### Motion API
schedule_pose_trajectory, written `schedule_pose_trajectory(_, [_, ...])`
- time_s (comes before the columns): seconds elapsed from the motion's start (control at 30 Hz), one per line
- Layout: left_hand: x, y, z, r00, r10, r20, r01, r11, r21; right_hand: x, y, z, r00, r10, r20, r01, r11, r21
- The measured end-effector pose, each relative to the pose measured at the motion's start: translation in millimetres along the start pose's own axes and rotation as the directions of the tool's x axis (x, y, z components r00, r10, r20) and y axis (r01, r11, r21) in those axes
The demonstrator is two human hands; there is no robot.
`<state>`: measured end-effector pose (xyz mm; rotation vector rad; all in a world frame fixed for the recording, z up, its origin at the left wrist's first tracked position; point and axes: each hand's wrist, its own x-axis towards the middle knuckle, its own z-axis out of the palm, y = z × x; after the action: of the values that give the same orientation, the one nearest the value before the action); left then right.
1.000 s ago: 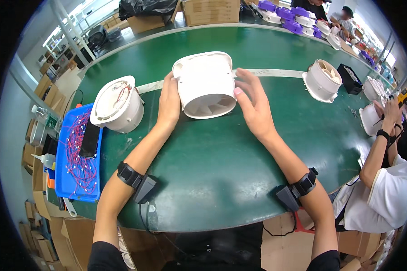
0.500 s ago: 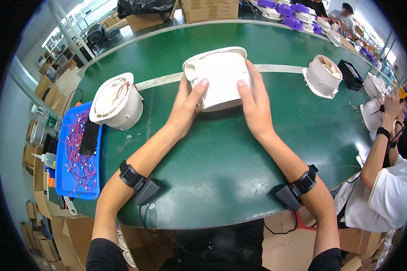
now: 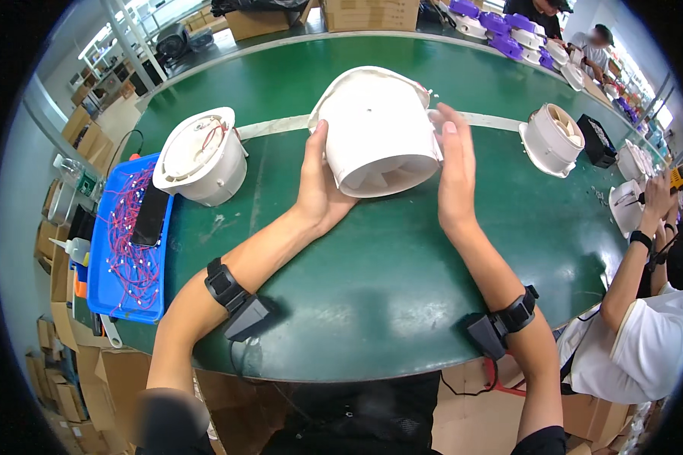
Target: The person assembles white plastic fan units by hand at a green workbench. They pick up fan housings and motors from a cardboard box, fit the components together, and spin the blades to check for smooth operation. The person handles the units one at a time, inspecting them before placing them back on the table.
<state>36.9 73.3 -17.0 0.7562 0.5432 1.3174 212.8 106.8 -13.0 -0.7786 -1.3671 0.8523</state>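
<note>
Fan tipped, so I could now see its blades. Left hand held its left side, fingers mostly hidden; right hand flanked it, fingers extended, contact unclear.

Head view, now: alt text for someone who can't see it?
The left hand cradles a white fan housing, the right hand open at its other side, at a green table. Left of them sit another housing and a blue tray of wires; right, a third housing and a black box.
</note>
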Motion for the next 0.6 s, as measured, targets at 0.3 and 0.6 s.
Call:
schedule_pose_trajectory(0.3, [4, -4, 1, 0.998, 0.056, -0.027, -0.045, 0.955, 0.292, -2, 15, -2, 0.957, 0.261, 0.124, -0.289, 0.885, 0.365])
schedule_pose_trajectory(0.6, [7, -4, -16, 0.992, 0.1, 0.08, -0.117, 0.964, 0.238, -7, 2, 4, 0.98, -0.171, 0.104, 0.175, 0.984, -0.028])
